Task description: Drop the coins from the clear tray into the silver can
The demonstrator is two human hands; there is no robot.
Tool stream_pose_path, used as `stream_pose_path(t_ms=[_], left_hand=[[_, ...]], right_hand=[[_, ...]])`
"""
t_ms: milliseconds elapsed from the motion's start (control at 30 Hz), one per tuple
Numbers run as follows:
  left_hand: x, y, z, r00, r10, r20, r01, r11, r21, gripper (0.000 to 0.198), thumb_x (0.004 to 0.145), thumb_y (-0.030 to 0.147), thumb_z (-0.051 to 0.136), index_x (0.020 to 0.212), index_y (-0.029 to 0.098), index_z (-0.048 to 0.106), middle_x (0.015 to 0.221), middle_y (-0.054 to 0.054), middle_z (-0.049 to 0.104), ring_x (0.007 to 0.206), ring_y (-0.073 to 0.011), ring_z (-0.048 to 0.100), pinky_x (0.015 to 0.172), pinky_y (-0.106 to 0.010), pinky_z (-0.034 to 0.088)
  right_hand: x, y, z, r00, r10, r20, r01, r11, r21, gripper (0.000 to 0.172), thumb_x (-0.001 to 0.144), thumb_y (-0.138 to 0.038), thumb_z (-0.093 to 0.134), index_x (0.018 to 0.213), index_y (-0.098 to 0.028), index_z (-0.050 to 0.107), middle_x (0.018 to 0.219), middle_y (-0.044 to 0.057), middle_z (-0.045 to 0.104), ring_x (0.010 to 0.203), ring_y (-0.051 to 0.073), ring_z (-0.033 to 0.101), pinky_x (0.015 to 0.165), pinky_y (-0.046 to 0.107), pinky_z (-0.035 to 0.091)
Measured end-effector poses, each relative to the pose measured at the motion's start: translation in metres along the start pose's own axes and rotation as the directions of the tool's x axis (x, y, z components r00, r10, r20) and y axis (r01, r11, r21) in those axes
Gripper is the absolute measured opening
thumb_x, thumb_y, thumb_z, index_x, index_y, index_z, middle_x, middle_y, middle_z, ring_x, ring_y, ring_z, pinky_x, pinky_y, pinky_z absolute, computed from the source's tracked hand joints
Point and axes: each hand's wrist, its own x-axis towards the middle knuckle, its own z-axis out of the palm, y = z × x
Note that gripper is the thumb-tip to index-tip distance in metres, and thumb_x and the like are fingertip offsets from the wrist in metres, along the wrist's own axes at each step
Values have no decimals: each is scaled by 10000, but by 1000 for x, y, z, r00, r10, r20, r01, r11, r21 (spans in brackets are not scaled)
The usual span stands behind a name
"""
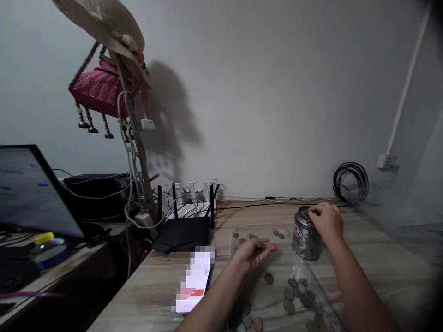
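A small metal can (306, 236) stands upright on the wooden table (374, 258). My right hand (327, 221) rests over the can's top, fingers curled at its opening; what they pinch is hidden. My left hand (254, 252) lies on the table to the can's left, palm up, fingers loosely curled around a few coins (260, 249). Loose coins (294, 295) are scattered on a clear plastic sheet (277, 272) in front of both hands, with more coins (278, 234) beyond the left hand.
A phone (194, 286) with a lit screen lies left of my left arm. A black router (183, 230) and power strip stand behind it. A monitor (31, 189) and a bottle sit far left. A coiled black cable (350, 182) leans against the wall.
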Motion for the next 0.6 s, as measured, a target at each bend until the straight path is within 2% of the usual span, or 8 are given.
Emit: stream_pose_path(t_ms=[100,167,267,333,400,433,500,600], left_hand=[[-3,0,4,998,62,-11,-61,997,56,317,728,-15,443,1042,8,478,886,-181,643,835,-194,654,661,-181,525],[-6,0,6,996,84,4,-84,991,109,290,742,4,465,1030,30,486,873,-163,653,810,-182,658,626,-170,517],[-8,0,7,994,106,30,-110,973,203,282,764,52,488,1044,73,475,840,-130,665,678,-126,651,500,-128,461],[-7,-1,6,991,134,30,-137,957,255,308,764,78,508,1068,99,464,799,-102,669,524,-66,589,408,-104,373],[-3,-1,3,985,169,36,-172,946,274,364,748,91,535,1102,114,452,758,-78,666,416,-27,492,364,-104,294],[-1,-2,2,982,183,46,-188,943,274,396,736,96,549,1118,117,448,736,-68,662,393,-20,460,357,-107,270],[3,-3,-2,976,203,73,-215,940,264,431,710,107,575,1124,117,454,692,-47,646,381,-23,443,354,-115,247],[6,-3,-4,978,178,111,-202,943,266,348,677,102,588,1017,105,517,639,-23,615,388,-28,457,348,-113,235]], right_hand=[[4,22,8,989,39,139,-48,997,61,205,677,-342,536,621,-208,681,730,53,628,729,196,520,689,316,386],[3,21,8,986,52,156,-61,997,54,213,676,-355,540,604,-216,684,742,57,628,735,199,524,682,318,391],[-1,-3,-2,999,45,-20,-44,999,7,227,705,-376,536,711,-226,706,874,81,626,831,232,517,727,358,392],[-8,-28,-7,993,-22,-112,31,996,85,252,748,-353,504,825,-213,699,920,92,622,877,233,519,766,370,398],[-21,-53,-5,990,-141,0,136,951,277,254,779,-312,474,862,-197,685,866,85,638,822,202,552,744,339,426],[-29,-65,-1,967,-220,131,153,908,390,239,778,-300,479,849,-199,684,821,75,649,753,185,569,693,319,443],[-47,-82,12,865,-333,374,91,839,537,199,746,-286,522,822,-213,690,729,62,663,627,176,585,584,302,453],[-66,-94,30,720,-389,574,-100,761,641,157,714,-256,537,714,-231,691,595,47,651,521,183,593,478,288,434]])
